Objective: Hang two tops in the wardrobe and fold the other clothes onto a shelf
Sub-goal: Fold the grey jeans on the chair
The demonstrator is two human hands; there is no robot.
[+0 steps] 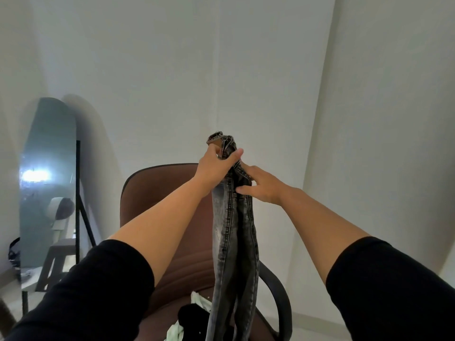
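No text, label, brand, number or sign can be read anywhere. Just above the left hand's fingers [236, 153], the jeans [234, 230] show a tan patch at the waistband, but nothing on it is legible.

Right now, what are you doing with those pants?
A person is holding up a pair of grey jeans over a brown chair. The left hand grips the bunched waistband at the top, and the right hand rests its fingers on the denim just below. The legs hang straight down. More clothes, black and pale green, lie on the chair seat. A mirror leans against the wall.
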